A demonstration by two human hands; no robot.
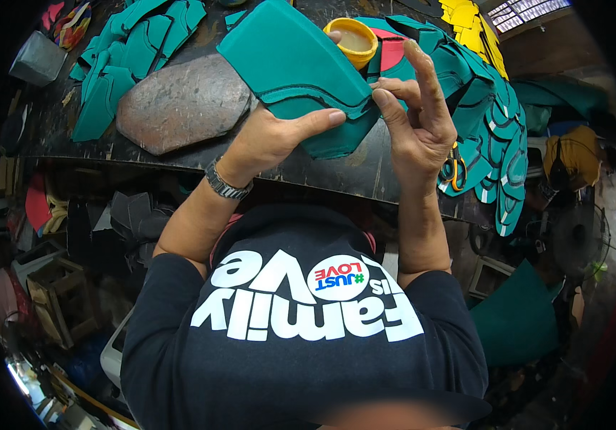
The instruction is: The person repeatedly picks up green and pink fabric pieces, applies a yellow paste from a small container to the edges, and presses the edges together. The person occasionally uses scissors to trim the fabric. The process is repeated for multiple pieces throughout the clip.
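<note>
Left hand (272, 136): gripping the green piece (294, 68) from below, thumb pressing along its lower edge.
Right hand (419, 122): pinching the piece's right edge, remaining fingers fanning upward.
Piece: being held over the dark bench (365, 172), near its front edge.
Handling: appearing light, soft and flexible; edges offering the best hold.
Surroundings: stone slab (183, 104) lying left, yellow pot (354, 39) behind, green stacks (498, 150) crowding right; room remaining toward the body.

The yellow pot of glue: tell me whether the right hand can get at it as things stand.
Probably yes. The yellow pot stands open on the bench just beyond the right hand, with nothing between them. That hand only pinches the edge of the green piece, which the left hand also holds.
</note>
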